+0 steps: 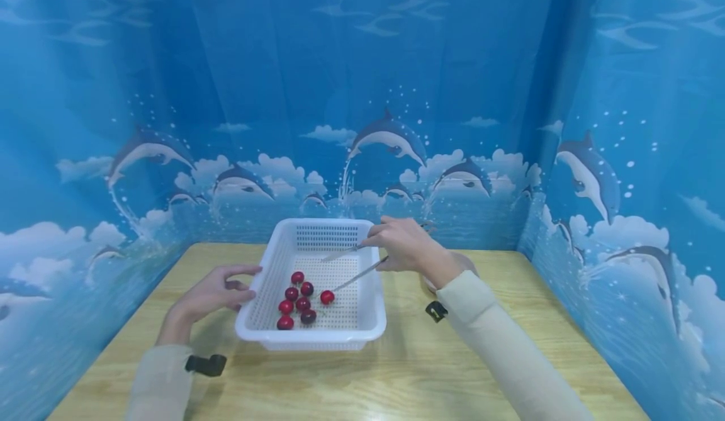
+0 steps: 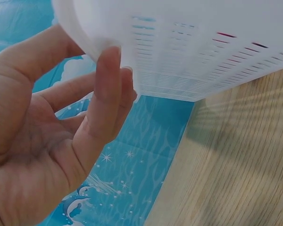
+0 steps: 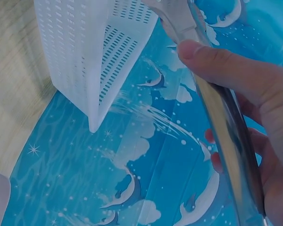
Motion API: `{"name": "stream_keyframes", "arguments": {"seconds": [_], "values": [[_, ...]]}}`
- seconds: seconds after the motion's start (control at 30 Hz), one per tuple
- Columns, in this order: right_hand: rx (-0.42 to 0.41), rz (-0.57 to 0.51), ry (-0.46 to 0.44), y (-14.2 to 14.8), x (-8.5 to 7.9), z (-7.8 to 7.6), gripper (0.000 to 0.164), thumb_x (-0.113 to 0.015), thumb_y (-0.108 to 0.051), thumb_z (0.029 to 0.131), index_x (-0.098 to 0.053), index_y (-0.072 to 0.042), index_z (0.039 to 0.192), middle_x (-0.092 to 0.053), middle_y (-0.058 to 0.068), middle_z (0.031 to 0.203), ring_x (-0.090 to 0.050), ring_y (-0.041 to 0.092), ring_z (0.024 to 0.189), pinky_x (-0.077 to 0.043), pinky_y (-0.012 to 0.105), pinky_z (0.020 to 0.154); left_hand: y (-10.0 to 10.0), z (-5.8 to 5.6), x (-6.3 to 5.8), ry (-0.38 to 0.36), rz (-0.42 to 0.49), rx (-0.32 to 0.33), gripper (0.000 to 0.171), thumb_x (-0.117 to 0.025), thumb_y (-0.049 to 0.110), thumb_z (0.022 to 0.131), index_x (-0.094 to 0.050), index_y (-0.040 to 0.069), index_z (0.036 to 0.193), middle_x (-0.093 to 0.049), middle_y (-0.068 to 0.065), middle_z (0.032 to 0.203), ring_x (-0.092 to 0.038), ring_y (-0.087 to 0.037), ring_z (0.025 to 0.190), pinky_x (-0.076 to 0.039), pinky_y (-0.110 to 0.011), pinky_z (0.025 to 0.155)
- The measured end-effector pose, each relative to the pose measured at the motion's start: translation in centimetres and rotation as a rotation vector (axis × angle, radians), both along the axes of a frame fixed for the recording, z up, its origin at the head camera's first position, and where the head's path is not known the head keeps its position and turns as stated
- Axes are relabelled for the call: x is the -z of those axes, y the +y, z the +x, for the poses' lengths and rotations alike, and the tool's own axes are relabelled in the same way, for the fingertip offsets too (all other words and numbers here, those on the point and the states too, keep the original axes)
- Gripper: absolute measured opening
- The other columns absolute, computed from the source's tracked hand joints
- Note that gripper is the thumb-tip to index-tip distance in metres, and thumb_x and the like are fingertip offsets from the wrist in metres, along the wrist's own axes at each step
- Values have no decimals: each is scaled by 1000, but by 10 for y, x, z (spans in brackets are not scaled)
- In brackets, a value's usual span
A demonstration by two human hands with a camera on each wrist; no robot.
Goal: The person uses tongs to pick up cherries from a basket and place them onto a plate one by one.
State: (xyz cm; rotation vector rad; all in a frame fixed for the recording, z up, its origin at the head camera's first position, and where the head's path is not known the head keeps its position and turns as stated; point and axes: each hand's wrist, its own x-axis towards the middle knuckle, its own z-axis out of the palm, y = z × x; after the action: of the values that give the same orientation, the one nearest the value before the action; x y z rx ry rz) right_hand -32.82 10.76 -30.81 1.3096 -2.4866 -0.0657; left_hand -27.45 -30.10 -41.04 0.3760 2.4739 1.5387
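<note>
A white perforated plastic basket (image 1: 310, 339) stands on the table, with several dark red cherries (image 1: 303, 304) inside. My left hand (image 1: 214, 292) grips the basket's left rim; the left wrist view shows the thumb and fingers (image 2: 107, 80) at that rim. Metal tongs (image 1: 358, 276) are held in my right hand (image 1: 408, 245) above the basket's right rim. Their two arms stand apart, and the nearer tip reaches a single cherry (image 1: 327, 297) lying to the right of the others. Whether that tip touches it, I cannot tell. The right wrist view shows the thumb pressed on the tongs' handle (image 3: 226, 127).
A rounded object (image 1: 466, 262) sits behind my right wrist, mostly hidden by it. The wooden table (image 1: 453, 370) ends at blue dolphin-print curtains (image 1: 481, 94) at the back and both sides. Black bands (image 1: 206, 365) are on both sleeves.
</note>
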Motion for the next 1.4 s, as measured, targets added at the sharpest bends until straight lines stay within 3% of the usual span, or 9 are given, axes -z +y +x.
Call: {"name": "stream_keyframes", "arguments": {"seconds": [0.43, 0.7, 0.97, 1.4], "values": [[85, 112, -56, -24, 0, -7, 53, -92, -36, 76, -75, -32, 125, -76, -6, 119, -63, 15, 100, -56, 28, 74, 1, 0, -4, -4, -55, -18, 70, -75, 22, 94, -44, -1, 153, -60, -30, 139, -73, -28, 106, -65, -44, 81], [89, 163, -70, -31, 4, -10, 48, -91, -34, 77, -76, -29, 123, -76, -4, 116, -65, 16, 103, -59, 30, 78, 2, -2, -7, -8, -100, -45, 71, -78, 24, 91, -48, 2, 151, -64, -26, 135, -73, -26, 104, -64, -43, 80], [90, 194, -74, -40, 7, -12, 48, -91, -32, 77, -77, -29, 122, -76, -4, 118, -67, 17, 107, -61, 31, 80, 1, -2, -8, -13, -59, 15, 65, -74, 19, 94, -49, -3, 149, -56, -32, 140, -74, -29, 104, -65, -43, 79], [135, 264, -109, -53, 8, -16, 47, -91, -33, 76, -77, -29, 121, -77, -6, 118, -70, 16, 106, -61, 30, 78, -1, -4, -4, -8, -64, 1, 64, -75, 20, 93, -51, -2, 148, -53, -31, 141, -73, -31, 108, -65, -44, 80]]}}
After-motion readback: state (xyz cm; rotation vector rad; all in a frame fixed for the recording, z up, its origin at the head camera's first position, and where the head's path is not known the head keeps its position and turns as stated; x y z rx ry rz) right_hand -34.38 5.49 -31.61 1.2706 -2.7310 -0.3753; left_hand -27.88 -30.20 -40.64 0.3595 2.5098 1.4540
